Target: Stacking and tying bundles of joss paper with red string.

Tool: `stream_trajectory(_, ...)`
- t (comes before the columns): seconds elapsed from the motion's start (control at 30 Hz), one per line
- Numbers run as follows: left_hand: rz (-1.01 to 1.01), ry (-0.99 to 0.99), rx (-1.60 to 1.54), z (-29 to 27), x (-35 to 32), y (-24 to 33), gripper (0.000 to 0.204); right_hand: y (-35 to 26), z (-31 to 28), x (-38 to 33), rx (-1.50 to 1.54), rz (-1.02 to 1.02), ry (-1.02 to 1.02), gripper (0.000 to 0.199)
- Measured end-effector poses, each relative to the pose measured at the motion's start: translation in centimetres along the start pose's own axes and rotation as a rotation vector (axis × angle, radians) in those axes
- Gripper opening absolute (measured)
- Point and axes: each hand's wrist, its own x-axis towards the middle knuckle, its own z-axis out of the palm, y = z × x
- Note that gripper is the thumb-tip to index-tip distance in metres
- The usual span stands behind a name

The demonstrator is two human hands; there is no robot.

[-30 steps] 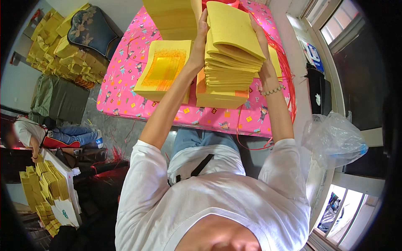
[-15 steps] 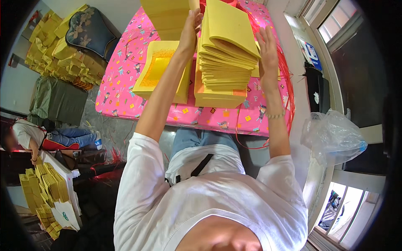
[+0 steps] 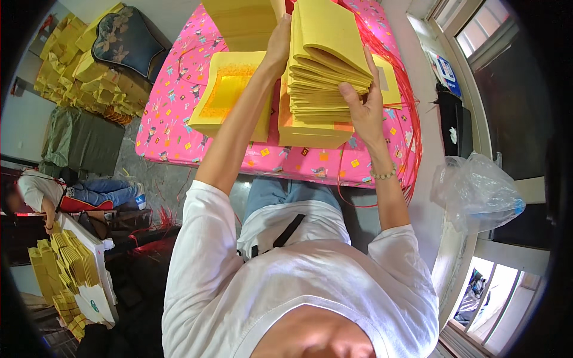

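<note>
A tall stack of folded yellow paper sheets (image 3: pixel 331 65) stands between my hands, its folded edges toward me and its top leaf bulging. My left hand (image 3: pixel 279 45) presses along the stack's left side, its fingers partly hidden. Gripping the right side is my right hand (image 3: pixel 367 113), with the thumb on the near edges and the fingers along the far side. Beneath lies a thicker block of yellow paper (image 3: pixel 316 137) with some orange print. To its left sits another yellow block (image 3: pixel 230 98) with an orange border and a shiny golden square.
A pink patterned covered table (image 3: pixel 173 131) bears everything. Another yellow paper pile (image 3: pixel 245 24) stands at the back. Red plastic strings (image 3: pixel 409 119) hang along the right edge. A clear plastic bag (image 3: pixel 477 194) is by the window. A seated person (image 3: pixel 45 194) handles yellow bundles at left.
My right hand has moved in from beside the stack and closed on its right side, thumb on the near edges. My left hand now lies against the left side.
</note>
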Motion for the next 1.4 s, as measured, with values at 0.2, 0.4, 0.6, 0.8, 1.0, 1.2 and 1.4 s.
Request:
stream_trajectory(0.2,0.068,-0.046,0.162,-0.8,0.2,0.2,0.048,-1.3,1.2,0.0,-0.125,0.015,-0.008,0.096)
stream_trajectory(0.4,0.111,0.031,0.098,1.5,-1.4,0.9,0.040,-0.7,1.4,0.0,-0.105,0.006,0.136,0.099)
stream_trajectory(0.6,0.059,-0.005,-0.077,-0.1,-0.7,0.0,0.042,-1.4,2.3,-0.1,-0.153,-0.055,0.152,0.092)
stream_trajectory(0.8,0.047,-0.046,-0.085,0.3,-0.5,-0.2,0.048,-0.8,1.4,-0.4,-0.082,0.027,0.122,0.095)
stream_trajectory(1.0,0.007,0.094,-0.125,-2.7,-0.3,-0.5,0.052,-0.1,2.5,-3.0,-0.306,-0.007,0.118,0.105)
stream_trajectory(1.2,-0.199,0.130,-0.102,1.4,-2.5,0.4,0.055,2.7,1.3,-4.8,-0.115,0.144,0.150,0.092)
stream_trajectory(1.4,-0.154,0.114,0.006,-1.2,-1.1,-2.0,0.056,2.5,1.5,-4.6,-0.087,0.152,0.139,0.081)
